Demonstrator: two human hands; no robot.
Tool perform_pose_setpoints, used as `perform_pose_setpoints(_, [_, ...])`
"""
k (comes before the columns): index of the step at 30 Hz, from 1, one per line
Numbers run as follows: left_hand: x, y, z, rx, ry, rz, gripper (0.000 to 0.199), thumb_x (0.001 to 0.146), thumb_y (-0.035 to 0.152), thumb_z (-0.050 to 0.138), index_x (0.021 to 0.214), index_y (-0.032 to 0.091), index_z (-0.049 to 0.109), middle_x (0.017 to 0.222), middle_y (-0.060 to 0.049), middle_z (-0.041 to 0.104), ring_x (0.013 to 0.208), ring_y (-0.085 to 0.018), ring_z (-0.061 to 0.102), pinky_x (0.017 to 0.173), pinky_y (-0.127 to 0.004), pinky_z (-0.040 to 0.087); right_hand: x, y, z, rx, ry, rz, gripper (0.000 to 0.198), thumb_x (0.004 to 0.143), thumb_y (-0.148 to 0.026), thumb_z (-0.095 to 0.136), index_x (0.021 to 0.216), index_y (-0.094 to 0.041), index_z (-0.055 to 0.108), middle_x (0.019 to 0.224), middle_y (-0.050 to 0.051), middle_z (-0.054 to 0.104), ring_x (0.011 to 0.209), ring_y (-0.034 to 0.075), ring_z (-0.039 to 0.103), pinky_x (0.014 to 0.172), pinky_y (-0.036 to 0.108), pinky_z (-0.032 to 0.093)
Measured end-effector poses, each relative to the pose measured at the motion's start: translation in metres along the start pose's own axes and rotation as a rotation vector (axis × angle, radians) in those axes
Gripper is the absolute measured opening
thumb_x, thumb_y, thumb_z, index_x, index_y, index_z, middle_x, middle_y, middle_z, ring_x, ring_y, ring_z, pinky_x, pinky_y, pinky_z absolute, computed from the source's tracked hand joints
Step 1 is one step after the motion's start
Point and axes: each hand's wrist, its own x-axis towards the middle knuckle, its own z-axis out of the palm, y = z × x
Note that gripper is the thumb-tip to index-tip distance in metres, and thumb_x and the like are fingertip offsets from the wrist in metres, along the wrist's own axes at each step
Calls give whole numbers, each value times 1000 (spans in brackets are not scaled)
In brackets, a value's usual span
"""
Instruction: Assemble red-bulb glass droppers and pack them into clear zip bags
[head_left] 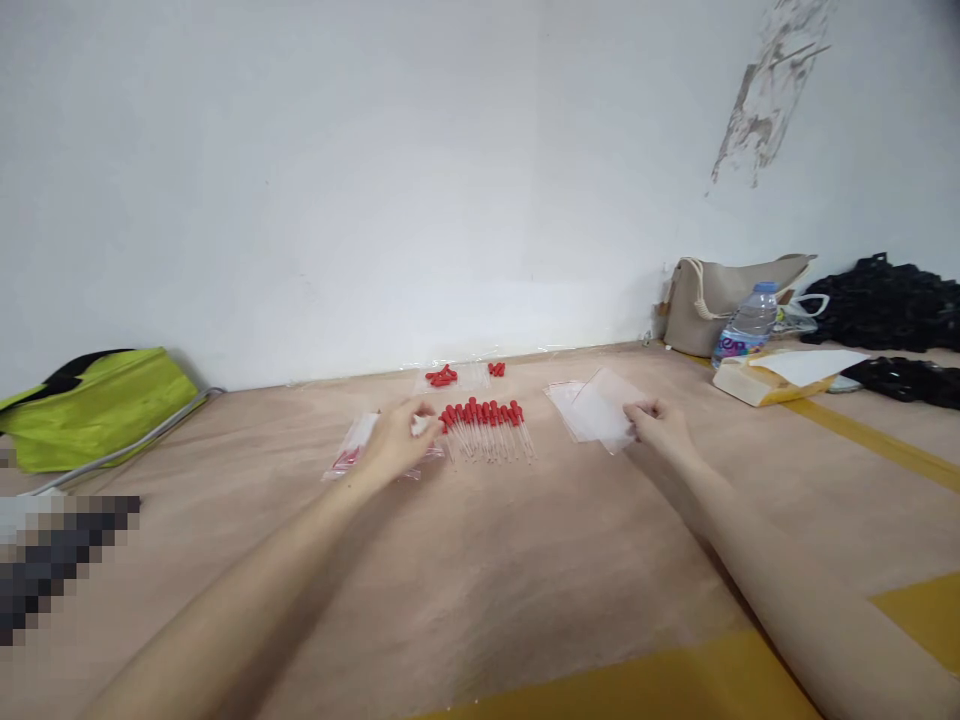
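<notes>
My left hand point(397, 440) is closed beside the left end of a row of thin clear tubes with red bulb tops point(487, 415), which look like droppers. A small white piece shows between its fingers, too indistinct to name. Under and beside that hand lie clear plastic bags point(346, 458) with red and white contents. On the right, my right hand point(660, 430) pinches the edge of a clear plastic bag point(611, 405). Other flat bags point(562, 400) lie beneath it. Behind the row are loose red bulbs point(442, 376) and a smaller red cluster point(496, 369) on clear plastic.
A yellow-green bag point(105, 410) with a grey cable point(150, 435) stands at the left. At the right are a beige bag point(694, 305), a water bottle point(746, 325), a tissue pack point(780, 380) and a black heap point(885, 305). The wall point(450, 180) bounds the back.
</notes>
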Motion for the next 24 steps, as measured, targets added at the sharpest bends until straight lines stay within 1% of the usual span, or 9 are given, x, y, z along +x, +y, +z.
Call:
perform_pose_setpoints(2, [-13, 23, 20, -313, -198, -78, 27, 71, 33, 61, 91, 16, 57, 83, -5, 60, 77, -18, 58, 74, -32, 46, -24, -10, 15, 134, -95, -4, 12, 70, -29, 54, 69, -20, 47, 63, -2, 57, 57, 11, 57, 55, 22, 46])
perform_pose_setpoints(5, [-30, 54, 50, -860, -443, -462, 30, 75, 31, 61, 97, 14, 53, 78, -6, 62, 66, -14, 61, 68, -29, 50, -72, -19, 36, 612, -440, 86, 20, 62, -26, 65, 68, -19, 47, 68, -1, 61, 66, 12, 60, 66, 25, 47])
perform_pose_setpoints(7, [-39, 65, 63, -1092, -510, -635, 24, 76, 30, 61, 90, 12, 54, 76, -6, 63, 63, -13, 61, 64, -27, 50, -103, -23, 44, 640, -711, 63, 26, 58, -27, 72, 69, -18, 49, 70, -1, 62, 67, 12, 59, 68, 26, 47])
perform_pose_setpoints(11, [-46, 52, 61, -1119, -507, -617, 30, 65, 19, 71, 90, 12, 57, 65, 1, 60, 52, -8, 56, 52, -18, 45, -134, -27, 40, 426, -1312, -42, 30, 55, -27, 75, 74, -16, 55, 74, 0, 62, 69, 11, 58, 66, 24, 45])
perform_pose_setpoints(13, [-44, 33, 46, -966, -635, -486, 38, 61, 20, 74, 95, 12, 58, 60, 3, 57, 48, -6, 52, 47, -16, 40, -130, -28, 34, 277, -1409, -45, 30, 59, -32, 73, 77, -15, 56, 71, 0, 60, 63, 10, 56, 59, 22, 43])
perform_pose_setpoints(16, [-38, 6, 23, -674, -836, -218, 31, 65, 28, 70, 90, 13, 61, 64, 2, 58, 53, -9, 53, 48, -17, 39, -112, -25, 33, 81, -1182, -48, 30, 64, -41, 67, 71, -15, 54, 56, -4, 52, 46, 6, 45, 43, 18, 34])
perform_pose_setpoints(18, [-37, -4, 13, -452, -823, -27, 32, 66, 31, 69, 94, 16, 61, 77, -1, 62, 66, -14, 57, 56, -22, 44, -97, -21, 39, -25, -937, -73, 29, 67, -42, 63, 66, -15, 51, 50, -6, 46, 41, 5, 37, 39, 18, 28])
perform_pose_setpoints(22, [-52, -5, 9, 7, -306, 310, 38, 73, 27, 62, 109, 21, 55, 105, -7, 56, 97, -24, 51, 84, -39, 40, -69, -14, 62, -199, -532, -282, 16, 67, -30, 60, 66, -16, 52, 55, -4, 51, 50, 8, 45, 48, 20, 34])
perform_pose_setpoints(24, [-66, -3, 9, 85, -213, 416, 27, 80, 26, 53, 107, 21, 57, 109, -8, 54, 102, -23, 48, 89, -41, 38, -58, -15, 75, -291, -420, -362, 11, 67, -27, 58, 69, -17, 54, 61, -2, 56, 58, 10, 51, 56, 21, 38])
